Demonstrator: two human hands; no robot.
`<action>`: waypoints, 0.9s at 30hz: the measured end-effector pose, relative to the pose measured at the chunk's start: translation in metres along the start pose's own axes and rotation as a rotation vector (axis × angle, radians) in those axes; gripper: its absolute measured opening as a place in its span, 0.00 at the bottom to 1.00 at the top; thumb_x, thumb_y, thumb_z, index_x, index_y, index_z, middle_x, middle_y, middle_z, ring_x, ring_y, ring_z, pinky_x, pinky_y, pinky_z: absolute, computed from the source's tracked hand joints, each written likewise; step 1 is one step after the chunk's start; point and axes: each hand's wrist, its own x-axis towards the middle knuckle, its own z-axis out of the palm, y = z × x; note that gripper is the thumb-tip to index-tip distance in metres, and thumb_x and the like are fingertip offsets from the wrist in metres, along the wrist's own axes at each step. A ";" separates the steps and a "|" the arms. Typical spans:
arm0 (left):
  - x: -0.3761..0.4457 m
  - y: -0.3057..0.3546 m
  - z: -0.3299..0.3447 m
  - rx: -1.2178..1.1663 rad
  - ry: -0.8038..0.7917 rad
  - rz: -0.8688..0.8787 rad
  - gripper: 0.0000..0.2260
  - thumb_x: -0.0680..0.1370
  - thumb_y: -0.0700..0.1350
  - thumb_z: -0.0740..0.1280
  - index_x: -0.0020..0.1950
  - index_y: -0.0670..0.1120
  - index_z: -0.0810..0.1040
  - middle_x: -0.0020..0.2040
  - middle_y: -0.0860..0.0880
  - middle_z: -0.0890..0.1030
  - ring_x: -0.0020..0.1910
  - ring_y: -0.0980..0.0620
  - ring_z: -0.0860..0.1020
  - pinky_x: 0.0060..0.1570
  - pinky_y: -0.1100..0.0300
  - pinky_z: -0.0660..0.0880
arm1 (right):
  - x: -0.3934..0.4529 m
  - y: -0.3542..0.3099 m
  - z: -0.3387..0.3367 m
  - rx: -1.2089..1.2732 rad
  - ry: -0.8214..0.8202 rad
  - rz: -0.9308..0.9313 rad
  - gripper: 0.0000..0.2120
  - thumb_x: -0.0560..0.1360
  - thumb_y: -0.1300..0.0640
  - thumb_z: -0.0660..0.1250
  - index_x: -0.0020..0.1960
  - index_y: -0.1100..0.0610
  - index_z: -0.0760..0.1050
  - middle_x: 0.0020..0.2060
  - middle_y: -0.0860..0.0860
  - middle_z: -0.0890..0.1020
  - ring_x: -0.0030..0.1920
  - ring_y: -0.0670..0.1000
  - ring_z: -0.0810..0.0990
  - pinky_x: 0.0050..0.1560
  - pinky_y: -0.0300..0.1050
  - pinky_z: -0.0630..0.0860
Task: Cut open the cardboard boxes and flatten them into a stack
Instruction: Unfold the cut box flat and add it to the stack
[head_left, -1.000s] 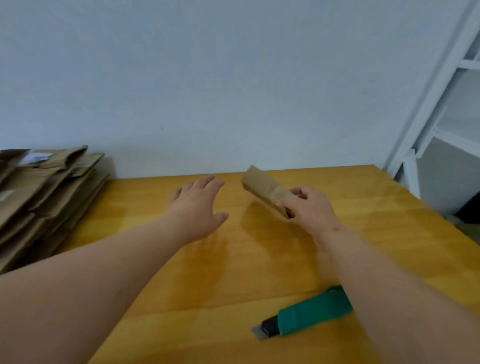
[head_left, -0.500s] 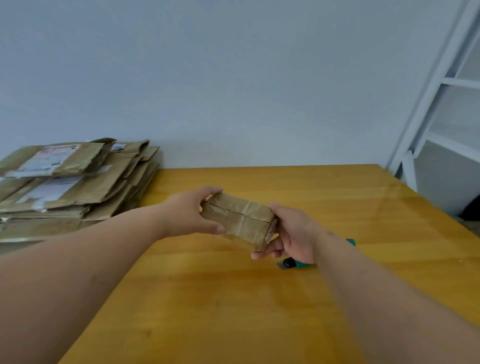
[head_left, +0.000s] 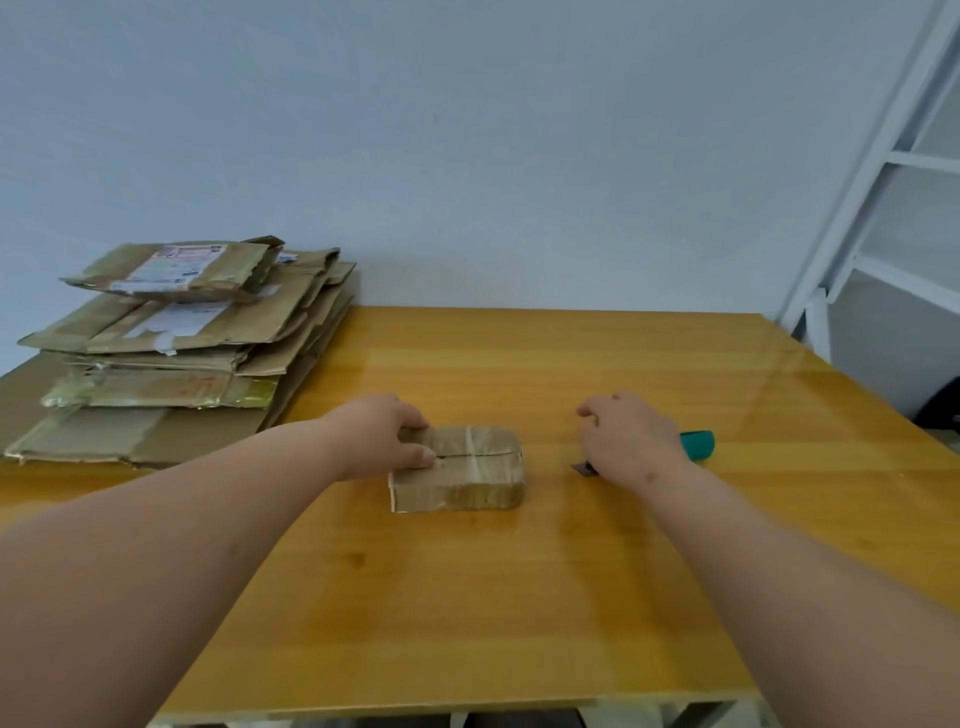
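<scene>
Cardboard box (head_left: 457, 467) sits pinned under your left grip (head_left: 387, 436). Your right grip (head_left: 631, 441), fingers loosely curled, covers the cutter (head_left: 696, 446); clasp its handle, then slice the taped seam.

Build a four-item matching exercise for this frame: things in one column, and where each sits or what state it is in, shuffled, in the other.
Things:
1. small taped cardboard box
2. green utility knife
3. stack of flattened cardboard
4. white metal shelf frame

Places or states:
A. at the table's far left end, against the wall
B. flat on the table near the middle, the left hand holding its left end
C. beyond the table's right end
D. lying on the table, mostly hidden under the right hand

Pairs: 1-B, 2-D, 3-A, 4-C
</scene>
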 end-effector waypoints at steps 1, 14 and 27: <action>-0.001 0.000 0.000 0.013 0.003 0.003 0.25 0.77 0.60 0.66 0.72 0.54 0.71 0.62 0.53 0.74 0.59 0.50 0.74 0.59 0.55 0.73 | -0.002 0.009 -0.002 -0.054 -0.062 0.028 0.19 0.80 0.56 0.53 0.69 0.48 0.71 0.66 0.52 0.72 0.63 0.57 0.73 0.63 0.55 0.72; -0.008 0.010 -0.014 0.279 -0.148 0.096 0.23 0.83 0.59 0.52 0.75 0.54 0.66 0.69 0.50 0.73 0.65 0.47 0.73 0.65 0.51 0.70 | 0.000 0.025 0.014 -0.044 -0.063 -0.040 0.15 0.85 0.51 0.51 0.69 0.52 0.66 0.56 0.53 0.69 0.48 0.56 0.74 0.55 0.54 0.73; -0.015 -0.006 -0.016 -0.536 -0.249 -0.141 0.29 0.80 0.66 0.46 0.74 0.55 0.69 0.68 0.53 0.72 0.63 0.51 0.73 0.65 0.52 0.69 | -0.010 -0.051 0.000 0.312 -0.252 -0.282 0.16 0.83 0.56 0.54 0.62 0.60 0.76 0.54 0.56 0.79 0.53 0.56 0.75 0.55 0.54 0.74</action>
